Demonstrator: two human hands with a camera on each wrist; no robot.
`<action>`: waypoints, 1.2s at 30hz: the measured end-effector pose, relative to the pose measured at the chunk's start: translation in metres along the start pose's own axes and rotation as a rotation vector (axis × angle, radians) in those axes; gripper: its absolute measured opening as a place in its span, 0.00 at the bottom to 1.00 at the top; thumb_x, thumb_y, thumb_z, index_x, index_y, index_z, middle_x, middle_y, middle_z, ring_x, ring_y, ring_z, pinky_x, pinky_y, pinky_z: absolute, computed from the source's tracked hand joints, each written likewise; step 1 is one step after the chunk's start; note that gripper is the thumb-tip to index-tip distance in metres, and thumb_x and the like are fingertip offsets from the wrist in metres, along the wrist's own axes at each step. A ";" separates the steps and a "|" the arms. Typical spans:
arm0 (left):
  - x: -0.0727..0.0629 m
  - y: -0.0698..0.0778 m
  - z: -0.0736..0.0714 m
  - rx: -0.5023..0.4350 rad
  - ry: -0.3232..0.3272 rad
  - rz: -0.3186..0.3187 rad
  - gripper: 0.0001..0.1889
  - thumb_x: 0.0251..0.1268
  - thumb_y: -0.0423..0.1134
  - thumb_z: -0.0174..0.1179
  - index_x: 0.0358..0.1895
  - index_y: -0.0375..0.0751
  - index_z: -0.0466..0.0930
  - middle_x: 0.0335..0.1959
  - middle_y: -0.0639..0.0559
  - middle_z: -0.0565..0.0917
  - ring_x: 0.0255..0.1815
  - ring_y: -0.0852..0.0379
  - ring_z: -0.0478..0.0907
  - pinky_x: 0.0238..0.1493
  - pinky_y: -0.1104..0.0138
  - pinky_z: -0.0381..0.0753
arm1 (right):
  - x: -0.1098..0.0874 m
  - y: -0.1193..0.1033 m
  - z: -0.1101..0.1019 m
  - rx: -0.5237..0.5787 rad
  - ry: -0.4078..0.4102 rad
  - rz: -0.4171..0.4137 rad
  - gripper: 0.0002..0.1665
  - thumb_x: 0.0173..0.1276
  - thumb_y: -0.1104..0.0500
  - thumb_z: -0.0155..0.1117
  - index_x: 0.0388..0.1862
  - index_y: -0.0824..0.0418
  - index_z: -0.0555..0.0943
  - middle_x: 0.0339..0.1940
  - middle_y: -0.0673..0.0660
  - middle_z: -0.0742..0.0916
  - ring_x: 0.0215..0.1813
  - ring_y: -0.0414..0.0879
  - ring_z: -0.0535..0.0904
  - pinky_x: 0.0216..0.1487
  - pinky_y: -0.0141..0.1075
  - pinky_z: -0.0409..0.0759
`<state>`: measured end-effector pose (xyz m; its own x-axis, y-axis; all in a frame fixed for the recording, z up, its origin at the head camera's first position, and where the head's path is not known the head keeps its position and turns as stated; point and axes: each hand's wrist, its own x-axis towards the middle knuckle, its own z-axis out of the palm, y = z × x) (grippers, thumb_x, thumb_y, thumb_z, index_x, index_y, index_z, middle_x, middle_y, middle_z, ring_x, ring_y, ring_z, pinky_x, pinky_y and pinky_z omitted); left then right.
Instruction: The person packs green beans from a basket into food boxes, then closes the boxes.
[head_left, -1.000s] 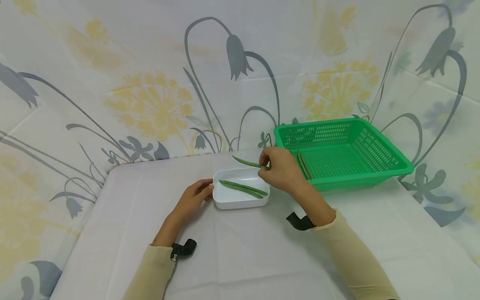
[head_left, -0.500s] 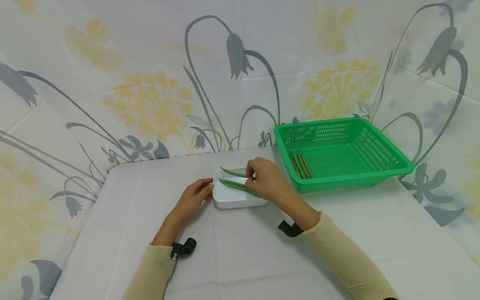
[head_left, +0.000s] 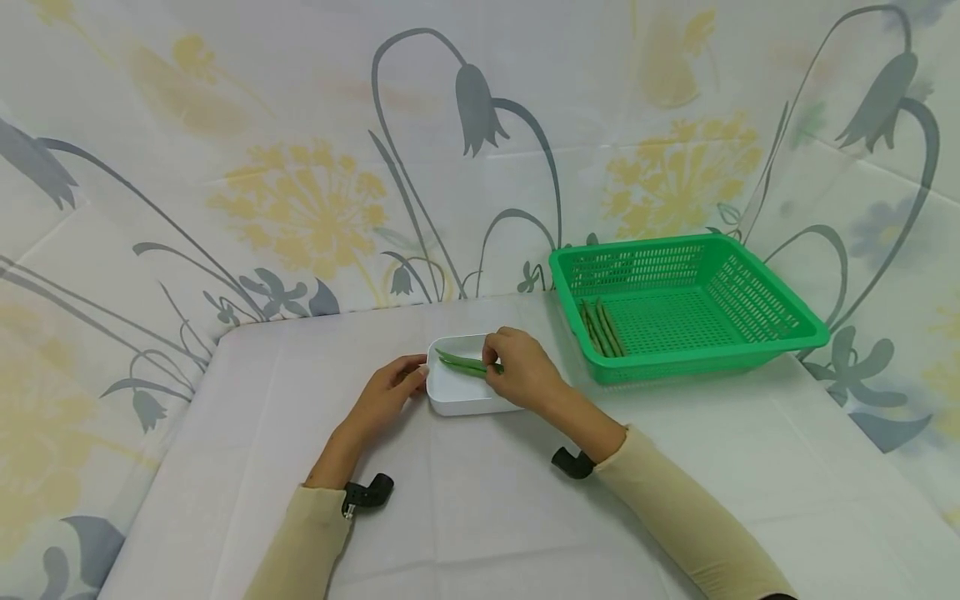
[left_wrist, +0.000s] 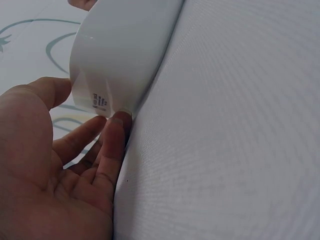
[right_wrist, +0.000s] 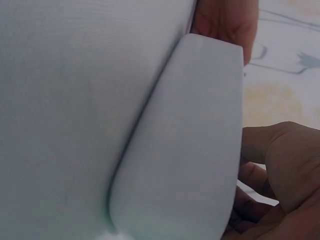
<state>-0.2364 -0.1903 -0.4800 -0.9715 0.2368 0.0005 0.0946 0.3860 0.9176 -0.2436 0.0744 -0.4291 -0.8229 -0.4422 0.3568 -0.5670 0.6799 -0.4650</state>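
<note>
A small white rectangular dish (head_left: 465, 404) stands on the table with slim green beans (head_left: 461, 364) lying in it. My left hand (head_left: 386, 396) holds the dish at its left end; in the left wrist view the thumb touches the rim and bent fingertips (left_wrist: 115, 132) meet the end wall low by the cloth. Over the dish's right half, my right hand (head_left: 521, 367) pinches a green bean, its far end pointing left beside the others. From the right wrist view, the dish wall (right_wrist: 185, 140) hides the beans, and the right fingers are partly behind its rim.
To the right stands a green perforated plastic basket (head_left: 697, 362), with several green beans (head_left: 602, 329) along its left side. White cloth (head_left: 480, 517) covers the table. A flower-printed curtain (head_left: 315, 100) rises directly behind.
The right hand has come left and down from beside the basket into the dish, bringing a green bean next to those in it. The left hand has stayed at the dish's end.
</note>
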 end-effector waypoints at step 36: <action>0.001 0.000 -0.002 0.030 -0.001 0.013 0.24 0.85 0.47 0.55 0.74 0.36 0.74 0.58 0.41 0.85 0.54 0.49 0.83 0.54 0.64 0.82 | -0.001 -0.001 -0.014 -0.017 -0.042 0.019 0.09 0.65 0.71 0.70 0.31 0.58 0.83 0.31 0.53 0.84 0.36 0.46 0.79 0.38 0.39 0.81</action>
<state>-0.2376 -0.1917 -0.4797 -0.9699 0.2433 0.0118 0.1137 0.4093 0.9053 -0.2412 0.0826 -0.4174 -0.8346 -0.4533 0.3132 -0.5508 0.6980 -0.4575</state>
